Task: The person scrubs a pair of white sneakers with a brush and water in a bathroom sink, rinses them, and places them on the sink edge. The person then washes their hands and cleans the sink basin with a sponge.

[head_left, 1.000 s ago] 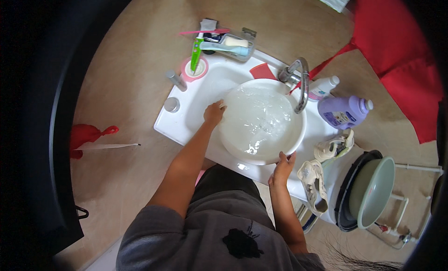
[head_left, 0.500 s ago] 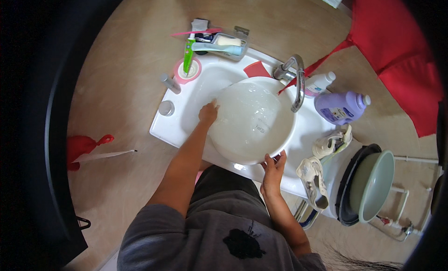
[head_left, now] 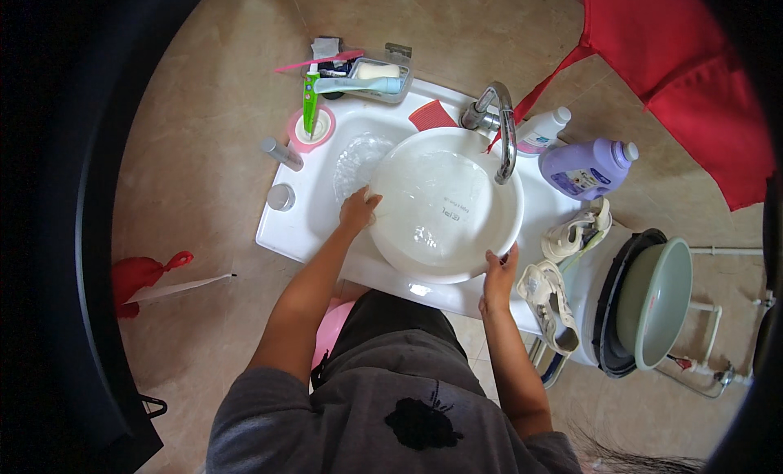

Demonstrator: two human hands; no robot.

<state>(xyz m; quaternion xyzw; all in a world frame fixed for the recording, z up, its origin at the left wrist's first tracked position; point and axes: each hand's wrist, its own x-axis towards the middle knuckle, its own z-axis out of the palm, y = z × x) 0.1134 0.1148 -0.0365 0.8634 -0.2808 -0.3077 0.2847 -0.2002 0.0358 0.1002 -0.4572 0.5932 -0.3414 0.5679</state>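
A round white basin (head_left: 440, 266) with clear water in it rests over the white sink (head_left: 281, 217). My left hand (head_left: 357, 211) is at the basin's left rim, its thumb on the edge and its other fingers partly hidden. My right hand (head_left: 498, 280) grips the basin's front right rim, fingers curled under the edge. Rippling water (head_left: 360, 164) lies in the sink bowl just left of the basin. The chrome faucet (head_left: 506, 139) arches over the basin's far right edge.
A purple bottle (head_left: 589, 168), a white bottle (head_left: 540, 133) and a pair of white sandals (head_left: 548, 290) stand on the right. At the back left are a soap box (head_left: 382, 80), a green toothbrush (head_left: 310, 107) and pink tape (head_left: 300, 131). Green basin (head_left: 665, 303) leans at right.
Rippling water now shows in the sink bowl beside the basin. My right hand has slid rightward along the rim, and my left hand sits slightly lower. The whole view has shifted a little.
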